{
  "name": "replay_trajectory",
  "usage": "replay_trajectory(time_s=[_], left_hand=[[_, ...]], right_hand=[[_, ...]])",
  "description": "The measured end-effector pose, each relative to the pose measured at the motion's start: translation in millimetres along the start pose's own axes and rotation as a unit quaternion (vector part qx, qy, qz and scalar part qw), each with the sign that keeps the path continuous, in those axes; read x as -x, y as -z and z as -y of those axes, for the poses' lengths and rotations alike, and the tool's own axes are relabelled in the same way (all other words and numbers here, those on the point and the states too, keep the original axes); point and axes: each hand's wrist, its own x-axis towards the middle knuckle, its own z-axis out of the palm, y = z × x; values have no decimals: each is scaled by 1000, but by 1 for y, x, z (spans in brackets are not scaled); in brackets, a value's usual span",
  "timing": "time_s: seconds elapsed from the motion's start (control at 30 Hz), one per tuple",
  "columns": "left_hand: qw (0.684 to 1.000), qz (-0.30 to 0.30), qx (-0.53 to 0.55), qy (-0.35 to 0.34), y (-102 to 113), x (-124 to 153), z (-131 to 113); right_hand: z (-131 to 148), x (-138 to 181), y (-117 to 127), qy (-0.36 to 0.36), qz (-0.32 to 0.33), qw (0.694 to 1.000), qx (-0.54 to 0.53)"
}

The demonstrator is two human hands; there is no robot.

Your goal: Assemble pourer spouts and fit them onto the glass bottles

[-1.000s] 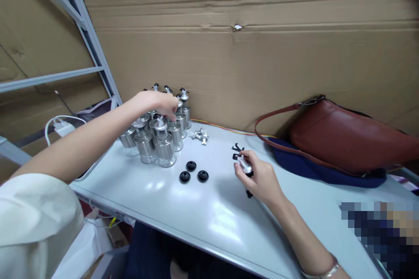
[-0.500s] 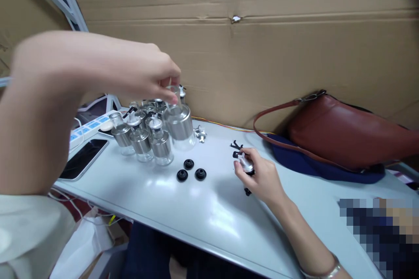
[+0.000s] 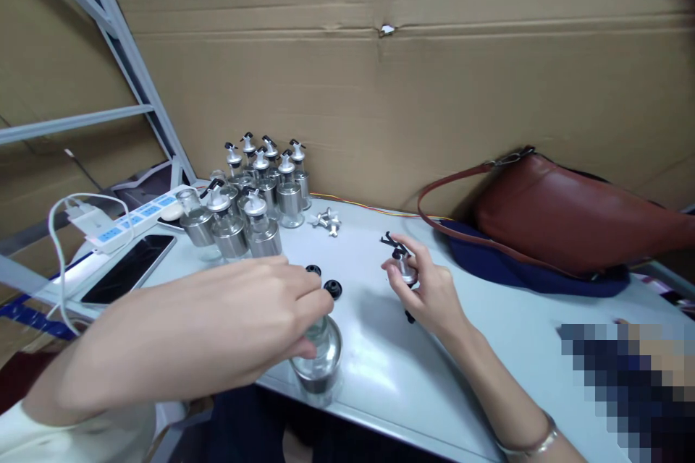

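My left hand [image 3: 266,307] is closed over the top of a small glass bottle with a silver band [image 3: 318,358], which stands near the front edge of the pale grey table [image 3: 380,369]. My right hand [image 3: 428,293] pinches a small silver pump cap with a black tip [image 3: 405,264] just above the table's middle. A cluster of several like bottles [image 3: 255,195], some capped, stands at the back left. Black round stoppers [image 3: 329,286] lie just beyond my left hand.
A brown leather bag [image 3: 565,221] on dark blue cloth [image 3: 504,271] fills the back right. A phone [image 3: 130,268] and a white power strip [image 3: 135,221] lie at the left. Small silver parts [image 3: 326,221] and a black clip [image 3: 389,240] lie mid-table. Cardboard walls the back.
My left hand lifted one bottle out of the cluster and brought it down to the table's front edge. My right hand stayed in place with the cap.
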Motion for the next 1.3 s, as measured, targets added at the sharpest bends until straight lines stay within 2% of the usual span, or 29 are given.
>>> replay_trajectory(time_s=[0.07, 0.13, 0.2, 0.27, 0.33, 0.4, 0.47, 0.53, 0.63, 0.7, 0.73, 0.87, 1.07, 1.2, 1.3], left_hand=[[999, 32, 1, -36, -2, -11, -1], [998, 40, 27, -39, -6, -24, 0], [992, 49, 109, -32, -14, -36, 2], [968, 61, 243, -27, -29, -48, 5], [913, 60, 403, -33, -49, -59, 9], [822, 64, 564, -57, -69, -70, 13], [739, 93, 664, -70, -87, -81, 16], [695, 130, 704, -69, -100, -90, 17], [688, 139, 708, -73, -108, -99, 16], [690, 125, 709, -76, -109, -100, 15], [690, 121, 709, -76, -109, -100, 14], [691, 102, 711, -75, -107, -98, 10], [689, 77, 716, -82, -112, -97, 7], [695, 74, 711, -76, -115, -98, 8], [698, 67, 706, -99, -116, -100, 9]], right_hand=[[-1, 1, -1, 19, 7, 999, -26], [1, 2, -1, 52, -9, 997, -58], [6, 3, 0, 68, -51, 991, -102], [15, 0, 2, 54, -104, 978, -173], [28, -6, 7, 27, -138, 954, -266], [44, -15, 13, 11, -134, 926, -353], [57, -25, 19, -20, -75, 903, -422], [66, -34, 24, -50, -6, 879, -475], [71, -38, 30, -129, 134, 818, -544], [70, -35, 31, -176, 196, 781, -567], [69, -34, 30, -190, 212, 772, -568], [67, -25, 27, -204, 239, 777, -545], [64, -18, 25, -211, 235, 792, -523], [64, -17, 24, -191, 229, 796, -527], [64, -18, 23, -177, 226, 801, -525]])
